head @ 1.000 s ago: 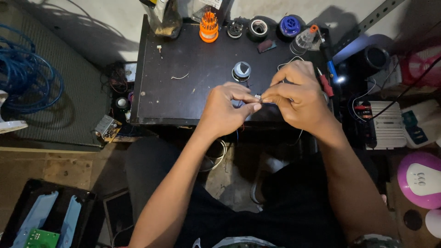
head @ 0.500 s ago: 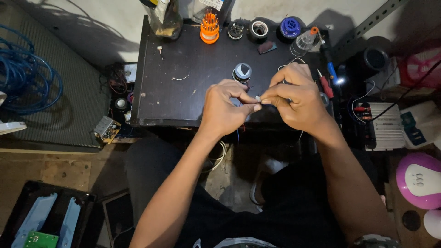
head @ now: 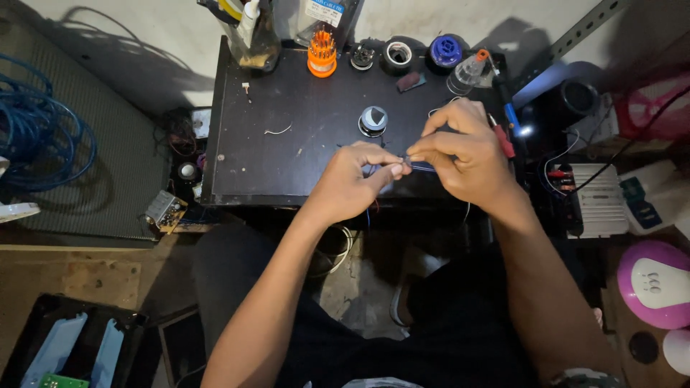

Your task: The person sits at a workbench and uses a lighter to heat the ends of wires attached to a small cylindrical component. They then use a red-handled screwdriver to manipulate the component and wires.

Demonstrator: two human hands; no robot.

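Your left hand and right hand meet fingertip to fingertip, both pinched shut on a thin dark blue wire just above the near edge of the matte black worktop. Just beyond the pinch stands a small round metal-rimmed knob; a red-handled tool lies beside your right hand.

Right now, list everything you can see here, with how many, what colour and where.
work table: one, black, centre
screwdriver bit holder: one, orange, table's far edge
tape roll: one, black with white core, far edge
round cap: one, blue, far edge
small round part: one, silver and dark, mid table
clear bottle: one, orange tip, far right corner
cable coil: one, blue, floor at left
domed device: one, pink and white, lower right
thin wire piece: one, dark bluish, pinched between both hands
left hand: fingers pinching the wire piece
right hand: fingers pinching the wire piece
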